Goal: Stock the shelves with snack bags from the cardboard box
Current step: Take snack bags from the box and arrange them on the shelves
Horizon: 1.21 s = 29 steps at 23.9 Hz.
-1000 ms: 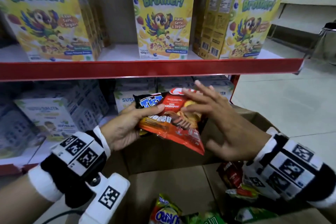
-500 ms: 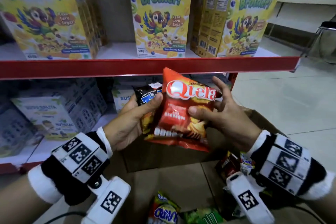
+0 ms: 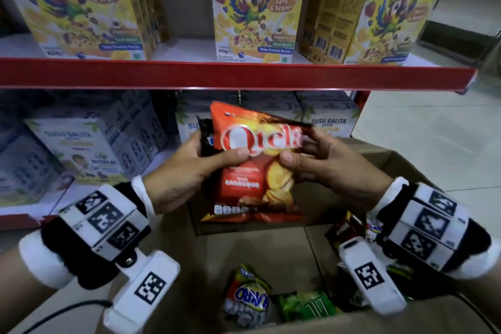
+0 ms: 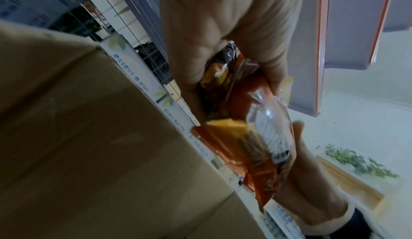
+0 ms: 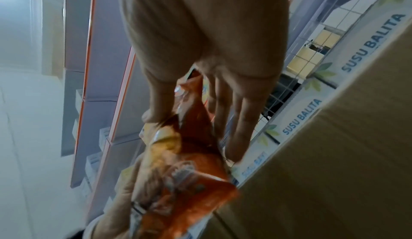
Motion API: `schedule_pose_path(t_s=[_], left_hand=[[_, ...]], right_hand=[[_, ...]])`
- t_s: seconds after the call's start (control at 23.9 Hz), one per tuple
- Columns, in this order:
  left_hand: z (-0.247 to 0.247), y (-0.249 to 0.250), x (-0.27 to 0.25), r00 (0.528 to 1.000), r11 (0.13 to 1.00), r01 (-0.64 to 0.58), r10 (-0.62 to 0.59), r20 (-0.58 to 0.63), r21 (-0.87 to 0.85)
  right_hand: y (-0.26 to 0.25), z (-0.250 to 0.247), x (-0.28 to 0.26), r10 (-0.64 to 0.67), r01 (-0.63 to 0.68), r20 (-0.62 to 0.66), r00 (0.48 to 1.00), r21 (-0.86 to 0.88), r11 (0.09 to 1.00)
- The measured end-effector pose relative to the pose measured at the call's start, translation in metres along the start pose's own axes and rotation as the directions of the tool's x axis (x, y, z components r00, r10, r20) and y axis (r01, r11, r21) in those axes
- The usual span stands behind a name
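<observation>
A red barbecue snack bag stands upright above the open cardboard box, just below the red shelf edge. My left hand grips its left side, thumb on the front, with a dark snack bag tucked behind it. My right hand pinches the red bag's right side, thumb in front and fingers behind. The left wrist view shows the red bag held in my left hand. In the right wrist view my right hand pinches the red bag.
Yellow cereal boxes fill the upper shelf. White milk boxes line the lower shelf behind the bag. More snack bags lie in the box bottom, some green, some dark at the right. Tiled floor lies to the right.
The red bag went from lying tilted over the dark bag to standing upright, front facing me. My right hand moved from resting flat on it to pinching its right side.
</observation>
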<state>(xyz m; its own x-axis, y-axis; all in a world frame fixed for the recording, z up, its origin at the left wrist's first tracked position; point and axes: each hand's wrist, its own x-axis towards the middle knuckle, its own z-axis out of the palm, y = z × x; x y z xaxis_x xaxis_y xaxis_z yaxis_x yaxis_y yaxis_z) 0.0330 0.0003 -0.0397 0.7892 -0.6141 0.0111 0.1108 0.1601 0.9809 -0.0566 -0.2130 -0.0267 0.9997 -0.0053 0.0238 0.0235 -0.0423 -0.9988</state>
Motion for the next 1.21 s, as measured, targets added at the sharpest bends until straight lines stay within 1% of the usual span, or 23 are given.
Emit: schedule_pose_path(t_s=[0.04, 0.08, 0.13, 0.17, 0.21, 0.25, 0.29, 0.33, 0.42, 0.46, 0.5, 0.54, 0.63, 0.67, 0.71, 0.75, 0.84, 0.92, 1.0, 1.05, 1.09, 1.13, 1.21], left_hand=[[-0.008, 0.003, 0.001, 0.999, 1.0, -0.011, 0.011, -0.049, -0.012], [-0.017, 0.006, 0.002, 0.995, 0.999, -0.021, 0.018, -0.093, -0.028], [-0.026, 0.009, 0.002, 0.992, 0.999, -0.031, 0.026, -0.123, -0.041], [-0.034, 0.011, 0.001, 0.99, 0.998, -0.041, 0.034, -0.139, -0.049], [-0.04, 0.012, 0.0, 0.989, 0.998, -0.044, 0.036, -0.143, -0.051], [-0.045, 0.013, -0.002, 0.989, 0.998, -0.039, 0.032, -0.142, -0.046], [-0.048, 0.011, -0.003, 0.99, 0.999, -0.03, 0.024, -0.141, -0.038], [-0.051, 0.01, -0.005, 0.99, 0.999, -0.021, 0.016, -0.143, -0.032], [-0.054, 0.005, -0.005, 0.988, 1.0, 0.0, -0.005, -0.152, -0.03], [-0.056, 0.003, -0.005, 0.988, 1.0, 0.012, -0.016, -0.155, -0.026], [-0.058, 0.001, -0.004, 0.988, 0.999, 0.022, -0.025, -0.154, -0.027], [-0.06, -0.002, -0.004, 0.988, 0.999, 0.029, -0.034, -0.153, -0.031], [-0.064, -0.006, -0.004, 0.987, 0.998, 0.048, -0.054, -0.155, -0.038], [-0.065, -0.008, -0.004, 0.986, 0.998, 0.055, -0.06, -0.155, -0.038], [-0.066, -0.01, -0.003, 0.985, 0.998, 0.059, -0.064, -0.16, -0.037], [-0.069, -0.012, -0.003, 0.984, 0.997, 0.063, -0.068, -0.163, -0.034], [-0.07, -0.014, -0.003, 0.981, 0.997, 0.072, -0.077, -0.176, -0.035], [-0.072, -0.015, -0.003, 0.977, 0.997, 0.073, -0.078, -0.196, -0.031], [-0.074, -0.013, 0.001, 0.976, 0.997, 0.064, -0.07, -0.205, -0.038], [-0.073, -0.014, 0.001, 0.974, 0.997, 0.061, -0.069, -0.215, -0.044], [-0.067, -0.004, -0.004, 0.973, 0.999, 0.032, -0.036, -0.227, -0.023], [-0.067, -0.006, -0.002, 0.971, 0.999, 0.019, -0.027, -0.236, -0.036], [-0.066, -0.006, 0.001, 0.965, 0.999, -0.012, 0.001, -0.262, -0.04]], right_hand=[[0.001, -0.003, 0.003, 0.051, -0.042, 0.085, 0.995, -0.101, 0.994], [0.004, -0.006, 0.006, 0.124, -0.071, 0.174, 0.977, -0.28, 0.957], [0.011, -0.006, 0.01, 0.229, -0.078, 0.256, 0.939, -0.489, 0.869], [0.022, -0.003, 0.015, 0.36, -0.063, 0.317, 0.877, -0.668, 0.742], [0.037, 0.004, 0.02, 0.488, -0.028, 0.354, 0.798, -0.786, 0.617], [0.056, 0.013, 0.026, 0.593, 0.004, 0.369, 0.716, -0.851, 0.525], [0.078, 0.024, 0.033, 0.667, 0.038, 0.363, 0.651, -0.893, 0.449], [0.098, 0.035, 0.039, 0.71, 0.095, 0.354, 0.609, -0.921, 0.378], [0.138, 0.06, 0.048, 0.738, 0.245, 0.352, 0.576, -0.935, 0.255], [0.155, 0.072, 0.051, 0.737, 0.317, 0.366, 0.569, -0.924, 0.214], [0.169, 0.082, 0.051, 0.738, 0.373, 0.391, 0.549, -0.905, 0.202], [0.18, 0.089, 0.05, 0.745, 0.403, 0.416, 0.523, -0.89, 0.214], [0.196, 0.093, 0.043, 0.727, 0.438, 0.495, 0.476, -0.85, 0.292], [0.201, 0.09, 0.038, 0.718, 0.473, 0.527, 0.455, -0.826, 0.306], [0.205, 0.087, 0.036, 0.724, 0.524, 0.541, 0.427, -0.801, 0.289], [0.208, 0.082, 0.033, 0.717, 0.575, 0.549, 0.429, -0.778, 0.252], [0.213, 0.078, 0.031, 0.684, 0.631, 0.558, 0.471, -0.755, 0.181], [0.208, 0.078, 0.033, 0.699, 0.669, 0.562, 0.442, -0.726, 0.16], [0.2, 0.079, 0.043, 0.746, 0.616, 0.517, 0.419, -0.766, 0.185], [0.194, 0.077, 0.043, 0.748, 0.564, 0.506, 0.429, -0.797, 0.216], [0.175, 0.073, 0.041, 0.722, 0.51, 0.498, 0.48, -0.828, 0.232], [0.163, 0.071, 0.044, 0.7, 0.424, 0.497, 0.513, -0.856, 0.297], [0.126, 0.058, 0.05, 0.618, 0.264, 0.486, 0.619, -0.869, 0.418]])
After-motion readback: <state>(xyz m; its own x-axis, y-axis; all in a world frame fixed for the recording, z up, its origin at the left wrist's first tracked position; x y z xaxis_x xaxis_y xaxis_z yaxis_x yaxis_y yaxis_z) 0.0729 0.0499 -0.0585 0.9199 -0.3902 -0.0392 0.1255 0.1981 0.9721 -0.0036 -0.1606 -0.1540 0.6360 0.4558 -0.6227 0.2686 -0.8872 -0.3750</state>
